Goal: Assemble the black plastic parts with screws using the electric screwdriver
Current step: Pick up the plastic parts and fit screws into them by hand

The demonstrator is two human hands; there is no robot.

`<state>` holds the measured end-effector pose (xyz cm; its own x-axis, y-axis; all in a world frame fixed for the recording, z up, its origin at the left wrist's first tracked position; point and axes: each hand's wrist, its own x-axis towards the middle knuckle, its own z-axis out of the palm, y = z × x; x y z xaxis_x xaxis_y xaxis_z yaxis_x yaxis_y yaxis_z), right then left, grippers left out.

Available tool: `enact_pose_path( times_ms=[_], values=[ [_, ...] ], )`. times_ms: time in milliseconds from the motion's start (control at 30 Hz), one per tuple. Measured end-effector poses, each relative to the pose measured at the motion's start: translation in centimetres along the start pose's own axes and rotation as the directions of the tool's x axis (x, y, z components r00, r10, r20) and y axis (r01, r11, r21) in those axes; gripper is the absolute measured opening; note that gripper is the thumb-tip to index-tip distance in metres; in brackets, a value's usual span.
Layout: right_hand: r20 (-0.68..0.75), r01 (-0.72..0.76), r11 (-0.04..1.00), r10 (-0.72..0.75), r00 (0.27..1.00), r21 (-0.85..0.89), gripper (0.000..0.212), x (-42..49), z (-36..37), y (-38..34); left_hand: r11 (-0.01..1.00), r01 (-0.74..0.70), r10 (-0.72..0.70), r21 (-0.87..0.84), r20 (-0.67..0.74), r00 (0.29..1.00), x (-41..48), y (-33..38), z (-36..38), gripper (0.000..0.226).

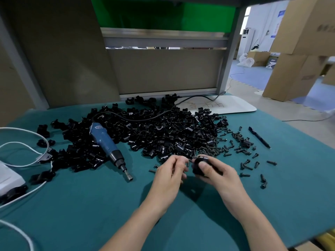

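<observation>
Black plastic parts [163, 134] lie in a big loose pile across the far middle of the teal counter [81, 205]. From my remote seat I see one black part [198, 169] taken out of it. The right hand [215, 173] grips it just in front of the pile's near edge, thumb across its near face and fingers curled behind.

The left hand [168, 175] is just beside it on the left, fingers curled and fingertips brought together next to the part. Something small and dark sits at those fingertips, but I cannot tell whether it is a screw or whether the hand pinches anything. The two hands are close together, nearly touching.

The electric screwdriver [107, 144], blue with a black nose, lies on the pile's left side with no hand on it. Its bit end points toward me and rests on the counter. Its black cord [145, 119] runs back over the pile.

Loose screws [241, 151] are scattered right of the pile and in front of it. A black pen [259, 137] lies further right of the pile, past the screws. Behind the pile's right end lies a white board [233, 105] with scribbles on it. Left of the pile loops a white cable [23, 147].
</observation>
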<state>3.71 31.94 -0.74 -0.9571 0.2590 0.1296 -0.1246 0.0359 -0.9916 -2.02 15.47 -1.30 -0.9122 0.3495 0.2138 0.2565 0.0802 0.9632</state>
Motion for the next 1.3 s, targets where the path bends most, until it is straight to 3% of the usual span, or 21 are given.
enact_pose_path(
  times_ms=[100, 167, 300, 400, 467, 600, 767, 1033, 1300],
  values=[
    [-0.176, -0.011, 0.923, 0.085, 0.981, 0.385, 0.037, 0.7, -1.0, -0.5, 0.986, 0.004, 0.003, 0.169, -0.044, 0.999, 0.1, -0.6, -0.1, 0.012],
    [-0.230, -0.016, 0.833, 0.172, 0.958, 0.554, 0.039, 0.9, -1.8, -0.7, 0.952, 0.010, 0.004, 0.305, -0.047, 0.999, 0.2, -0.8, 0.1, 0.008],
    [-0.238, -0.035, 0.762, 0.245, 0.940, 0.647, 0.039, 0.9, -2.2, -0.6, 0.795, -0.075, 0.088, 0.602, 0.008, 0.996, 0.4, -0.7, 0.8, 0.027],
    [-0.221, -0.037, 0.759, 0.236, 0.946, 0.650, 0.041, 0.9, -2.2, -0.4, 0.674, -0.135, 0.149, 0.727, 0.046, 0.988, 0.7, -0.2, 1.3, 0.036],
    [-0.214, -0.039, 0.780, 0.219, 0.952, 0.624, 0.045, 0.9, -2.2, -0.3, 0.707, -0.165, 0.166, 0.687, 0.065, 0.984, 0.6, 0.0, 1.3, 0.037],
    [-0.133, -0.036, 0.915, 0.097, 0.986, 0.403, 0.040, 0.5, -1.1, 0.1, 0.931, -0.161, 0.157, 0.329, 0.040, 0.987, 0.1, -0.1, 0.8, 0.026],
    [0.016, -0.059, 0.992, 0.057, 0.998, 0.110, 0.036, -0.2, 0.0, 0.3, 0.982, -0.150, 0.153, 0.114, -0.015, 0.988, 0.1, 0.4, 0.5, 0.017],
    [0.100, -0.014, 1.000, 0.014, 0.995, 0.005, 0.032, -0.3, 0.3, 0.0, 0.983, -0.129, 0.133, 0.127, -0.024, 0.991, 0.2, 0.1, 0.5, 0.021],
    [0.103, 0.012, 0.996, -0.003, 0.995, -0.087, 0.021, -0.5, 0.2, -0.1, 0.904, -0.274, 0.300, 0.329, -0.031, 0.953, -0.3, 0.2, 0.7, 0.018]
  ],
)
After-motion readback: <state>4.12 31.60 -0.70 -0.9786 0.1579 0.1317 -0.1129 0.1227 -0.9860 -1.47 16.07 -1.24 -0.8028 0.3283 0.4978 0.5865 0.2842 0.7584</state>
